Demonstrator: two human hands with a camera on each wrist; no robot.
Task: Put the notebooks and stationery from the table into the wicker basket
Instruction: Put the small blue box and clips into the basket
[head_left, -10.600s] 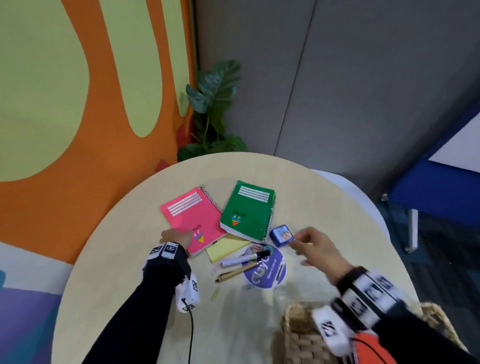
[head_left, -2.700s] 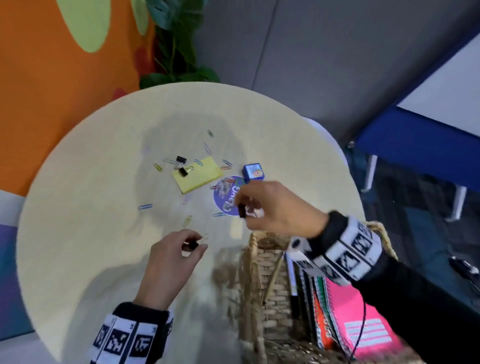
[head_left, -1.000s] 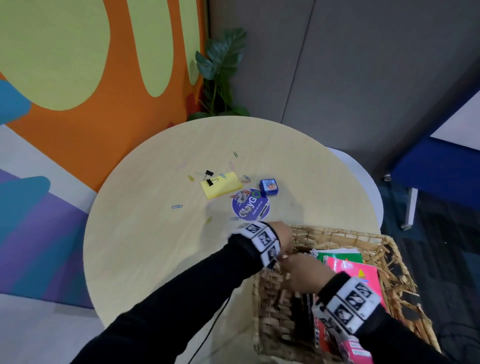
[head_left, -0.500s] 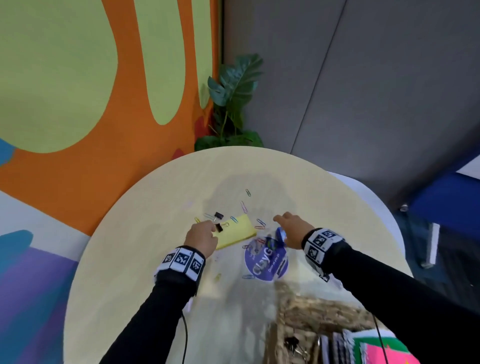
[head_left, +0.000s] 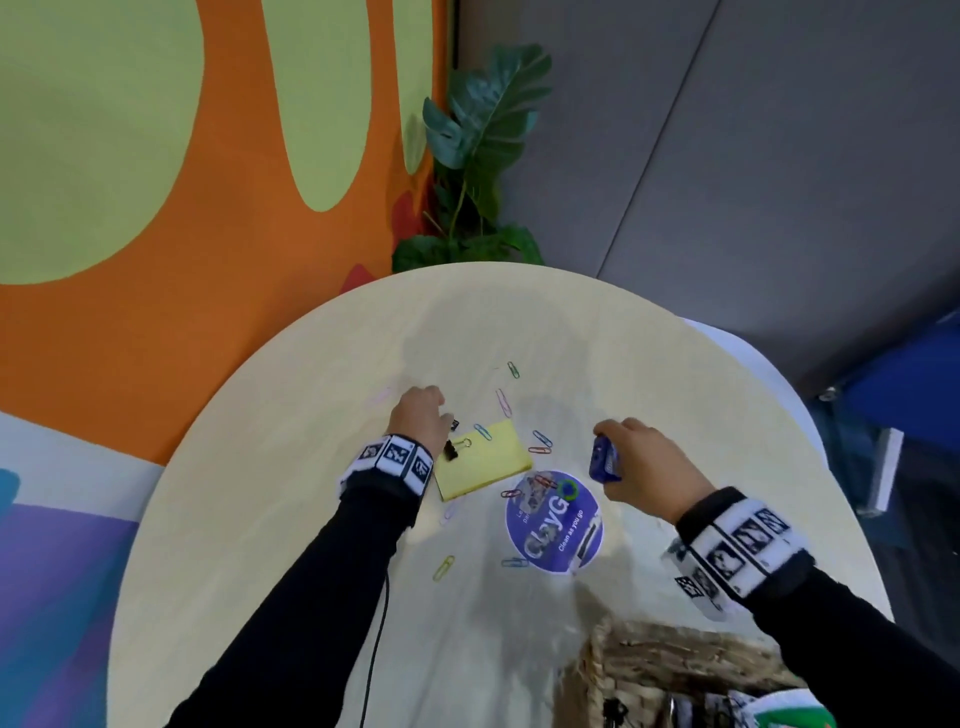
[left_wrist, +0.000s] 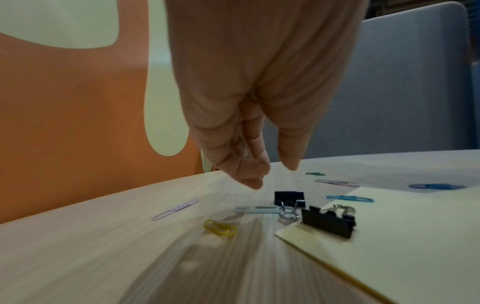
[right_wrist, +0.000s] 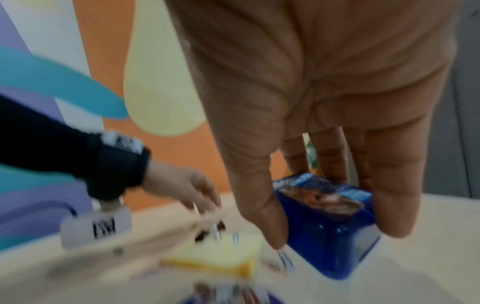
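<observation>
While the round desk (head_left: 311, 519) carried the loose stationery, the wicker basket (head_left: 649, 660) stood at its near edge with notebooks inside. A round purple sticker (head_left: 553, 522) lay beside the yellow sticky-note pad (head_left: 485, 462), which bore a black binder clip (left_wrist: 328, 223) on its corner. The right hand (head_left: 649, 470) held a small blue box (right_wrist: 330, 224) above the desk, thumb and fingers clamped on it. The left hand (left_wrist: 257, 102) hovered with fingertips drawn loosely together, holding nothing, just above a second binder clip (left_wrist: 289, 198) amid scattered paper clips (left_wrist: 221, 227).
</observation>
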